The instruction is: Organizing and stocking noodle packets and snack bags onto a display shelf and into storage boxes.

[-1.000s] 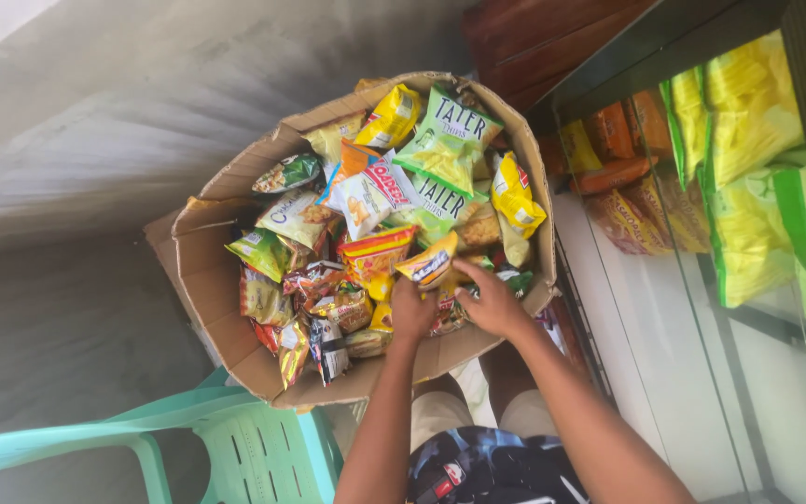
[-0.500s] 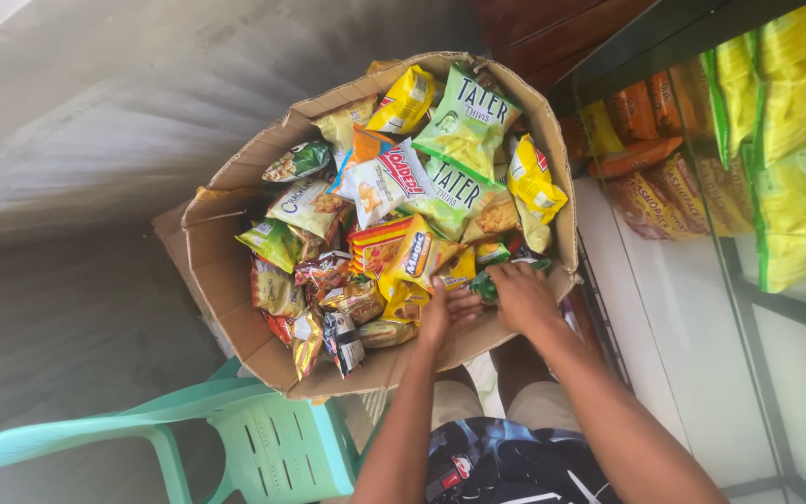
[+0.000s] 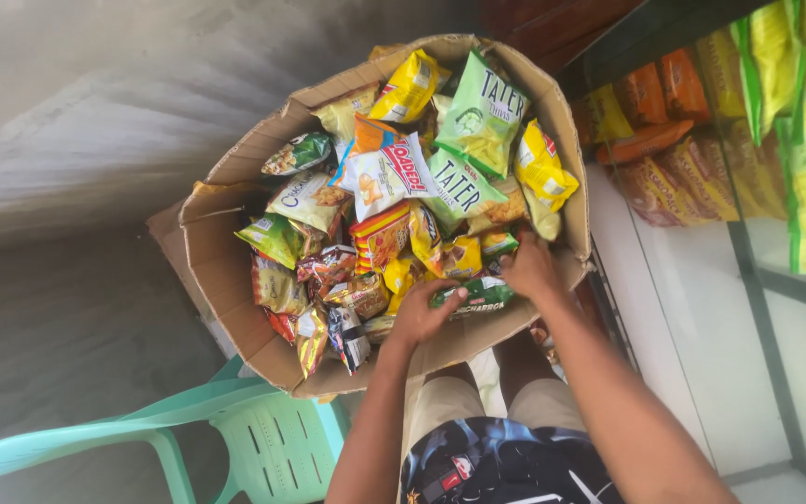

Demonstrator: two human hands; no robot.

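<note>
Both hands reach into a cardboard box (image 3: 235, 271) of snack packets. The left hand (image 3: 422, 315) and right hand (image 3: 531, 269) together clasp a dark green packet (image 3: 473, 294) at its two ends.

A single head-worn camera looks steeply down from close above. A cardboard box (image 3: 235, 280) of snack packets fills the centre of the view. The wearer's forearms enter from 6 o'clock, with the left hand (image 3: 422, 317) and right hand (image 3: 531, 269) just below centre. A green plastic chair (image 3: 235, 439) sits at 7 o'clock; a glass display case (image 3: 748, 308) runs along 3 o'clock.
</note>
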